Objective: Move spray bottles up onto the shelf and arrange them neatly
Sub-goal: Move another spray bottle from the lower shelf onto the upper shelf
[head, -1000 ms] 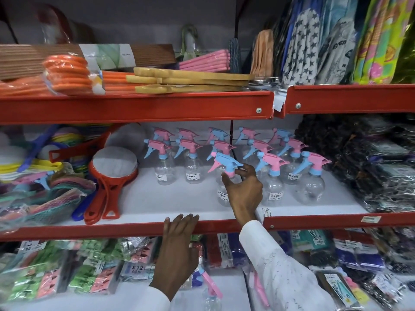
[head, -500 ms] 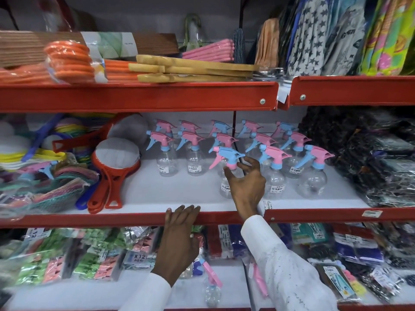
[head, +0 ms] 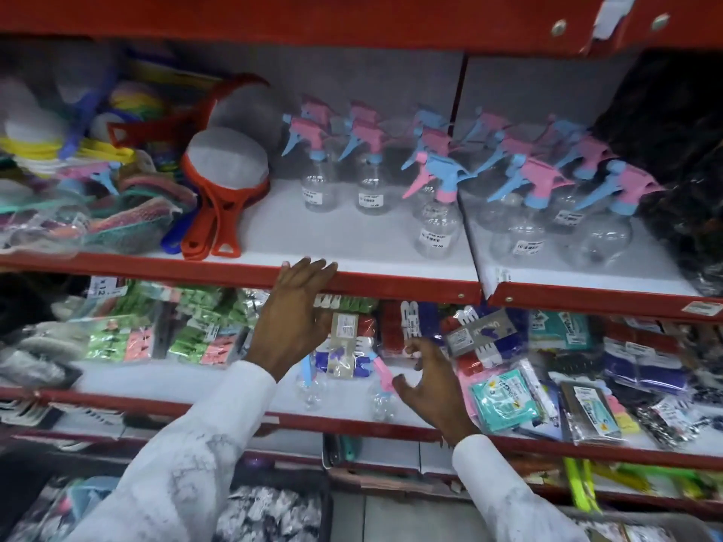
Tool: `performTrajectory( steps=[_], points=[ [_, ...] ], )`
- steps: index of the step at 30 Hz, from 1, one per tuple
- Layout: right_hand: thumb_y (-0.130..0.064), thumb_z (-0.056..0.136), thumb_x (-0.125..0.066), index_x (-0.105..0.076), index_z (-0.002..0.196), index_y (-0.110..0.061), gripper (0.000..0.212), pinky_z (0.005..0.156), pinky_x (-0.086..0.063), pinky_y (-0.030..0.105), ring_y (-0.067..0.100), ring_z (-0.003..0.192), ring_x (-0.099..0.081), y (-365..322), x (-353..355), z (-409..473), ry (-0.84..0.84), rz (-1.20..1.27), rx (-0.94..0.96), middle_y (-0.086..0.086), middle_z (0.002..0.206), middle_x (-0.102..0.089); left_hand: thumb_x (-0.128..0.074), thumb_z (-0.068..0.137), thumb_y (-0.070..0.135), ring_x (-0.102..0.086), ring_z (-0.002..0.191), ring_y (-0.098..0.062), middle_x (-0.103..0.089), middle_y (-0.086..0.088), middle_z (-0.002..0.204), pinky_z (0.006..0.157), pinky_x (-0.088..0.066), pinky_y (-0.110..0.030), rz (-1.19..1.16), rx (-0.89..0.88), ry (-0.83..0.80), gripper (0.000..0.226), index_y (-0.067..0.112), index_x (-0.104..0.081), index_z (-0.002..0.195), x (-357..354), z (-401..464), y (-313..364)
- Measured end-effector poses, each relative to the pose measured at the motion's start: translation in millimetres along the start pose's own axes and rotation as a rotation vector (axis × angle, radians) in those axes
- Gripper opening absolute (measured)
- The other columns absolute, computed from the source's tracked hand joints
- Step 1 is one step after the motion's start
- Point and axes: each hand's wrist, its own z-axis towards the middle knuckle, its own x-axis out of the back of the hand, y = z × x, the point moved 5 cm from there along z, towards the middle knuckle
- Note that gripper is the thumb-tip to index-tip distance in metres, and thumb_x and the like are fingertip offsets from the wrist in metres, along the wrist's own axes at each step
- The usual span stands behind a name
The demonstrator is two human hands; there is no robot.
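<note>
Several clear spray bottles with pink and blue trigger heads stand in rows on the white middle shelf [head: 352, 236]. One with a blue head [head: 436, 213] stands alone at the front. Two more spray bottles lie on the lower shelf: one [head: 311, 385] under my left wrist, another with a pink trigger [head: 381, 389] just left of my right hand. My left hand [head: 293, 318] rests with its fingertips on the red front edge of the middle shelf, holding nothing. My right hand [head: 434, 385] is low on the lower shelf, fingers spread and curled, touching or nearly touching the pink trigger.
Red strainers [head: 223, 189] and bagged scrubbers [head: 78, 205] fill the left of the middle shelf. Dark packets [head: 688, 170] crowd its right end. Packaged clips and small goods [head: 547, 377] cover the lower shelf. A red upper shelf edge [head: 352, 17] runs overhead.
My right hand let go of the blue-headed bottle on the middle shelf and dropped to the lower shelf. The view tilted down. My left hand stayed on the shelf edge.
</note>
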Motion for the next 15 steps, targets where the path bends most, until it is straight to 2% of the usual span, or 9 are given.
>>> performTrajectory(
  steps=[2, 4, 6, 8, 11, 15],
  points=[
    [-0.039, 0.074, -0.078, -0.046, 0.137, -0.022, 0.073, 0.092, -0.05, 0.032, 0.019, 0.116, -0.057, 15.8, -31.2, -3.9, -0.206, -0.077, -0.103, -0.002, 0.132, -0.057, -0.062, 0.073, 0.006, -0.033, 0.142, -0.024, -0.05, -0.005, 0.146, 0.123, -0.008, -0.039, -0.04, 0.02, 0.012, 0.072, 0.021, -0.046, 0.142, -0.2, 0.7, 1.2],
    [-0.039, 0.073, -0.08, -0.049, 0.138, -0.021, 0.074, 0.098, -0.049, 0.034, 0.023, 0.123, -0.056, 22.7, -49.7, -2.8, -0.252, -0.101, -0.181, 0.002, 0.134, -0.059, -0.063, 0.072, 0.003, -0.033, 0.142, -0.024, -0.051, -0.005, 0.146, 0.122, -0.006, -0.036, -0.053, 0.034, 0.02, 0.074, 0.02, -0.046, 0.141, 0.1, 0.6, 2.2],
    [-0.032, 0.074, -0.08, -0.061, 0.127, -0.017, 0.059, 0.09, -0.052, 0.033, 0.027, 0.111, -0.064, 23.9, -61.6, 2.8, -0.244, -0.089, -0.222, 0.006, 0.123, -0.068, -0.064, 0.072, 0.001, -0.034, 0.142, -0.025, -0.051, -0.005, 0.146, 0.122, -0.006, -0.035, -0.061, 0.029, 0.02, 0.074, 0.02, -0.047, 0.141, 1.7, -0.3, 1.2],
    [-0.024, 0.073, -0.079, -0.07, 0.109, -0.011, 0.039, 0.075, -0.05, 0.028, 0.028, 0.094, -0.069, 22.1, -65.7, 7.7, -0.235, -0.082, -0.223, 0.01, 0.105, -0.075, -0.064, 0.071, 0.0, -0.034, 0.142, -0.024, -0.05, -0.005, 0.146, 0.123, -0.008, -0.036, -0.075, 0.008, 0.002, 0.076, 0.02, -0.046, 0.142, 4.6, -0.4, -0.7],
    [-0.016, 0.07, -0.076, -0.068, 0.084, -0.011, 0.017, 0.061, -0.039, 0.026, 0.026, 0.074, -0.064, 8.7, -54.4, 10.0, -0.215, -0.065, -0.187, 0.006, 0.081, -0.07, -0.065, 0.07, 0.003, -0.035, 0.142, -0.021, -0.05, -0.004, 0.147, 0.123, -0.015, -0.038, -0.072, -0.027, -0.041, 0.077, 0.02, -0.046, 0.142, 10.4, 2.1, -6.4],
    [-0.021, 0.066, -0.075, -0.062, 0.073, -0.015, 0.016, 0.054, -0.042, 0.028, 0.021, 0.06, -0.061, -39.9, -9.5, 13.4, -0.159, -0.093, -0.111, 0.006, 0.069, -0.065, -0.065, 0.071, 0.009, -0.052, 0.126, -0.022, -0.061, -0.006, 0.135, 0.12, -0.021, -0.034, 0.038, -0.048, 0.022, 0.065, 0.019, -0.054, 0.135, 25.1, 6.2, -25.2]
  ],
)
